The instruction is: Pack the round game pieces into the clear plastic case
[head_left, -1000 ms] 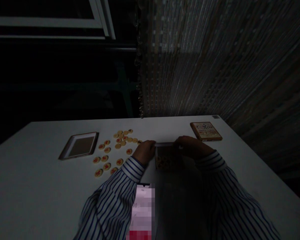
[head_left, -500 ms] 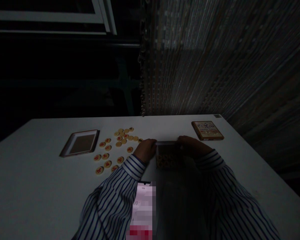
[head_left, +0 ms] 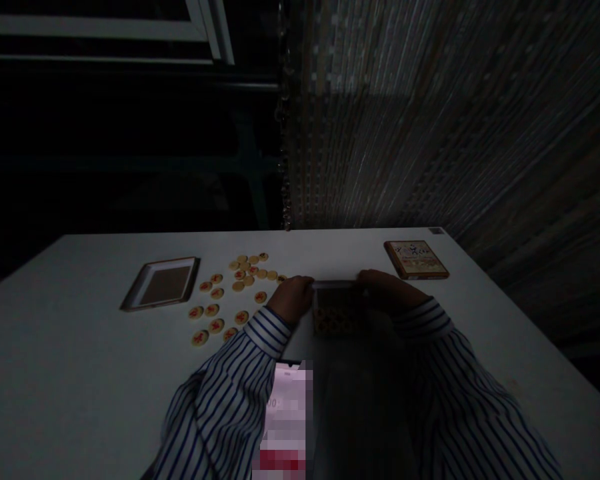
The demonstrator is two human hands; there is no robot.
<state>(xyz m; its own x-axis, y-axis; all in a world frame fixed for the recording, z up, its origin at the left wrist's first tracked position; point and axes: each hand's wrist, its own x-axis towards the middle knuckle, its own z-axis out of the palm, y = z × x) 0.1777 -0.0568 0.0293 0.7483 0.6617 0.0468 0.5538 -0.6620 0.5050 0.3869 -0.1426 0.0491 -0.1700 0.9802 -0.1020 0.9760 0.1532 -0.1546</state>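
Between my two hands is a small open box (head_left: 336, 297), dark in the shadow. Several round xiangqi pieces (head_left: 334, 325) lie in rows at its near end. My left hand (head_left: 294, 299) has its fingers closed on the box's left far corner. My right hand (head_left: 387, 290) grips the right far side, its fingertips partly lost in shadow. To the left, loose xiangqi pieces (head_left: 241, 317) are scattered on the white table (head_left: 80, 373), some with red characters facing up, others plain or dark-marked.
An open, shallow box lid (head_left: 167, 285) lies on the table's left part. A closed box with a printed cover (head_left: 417, 259) sits at the far right. Below my left forearm is a lit phone (head_left: 285, 413). A string curtain (head_left: 370, 153) hangs behind the table.
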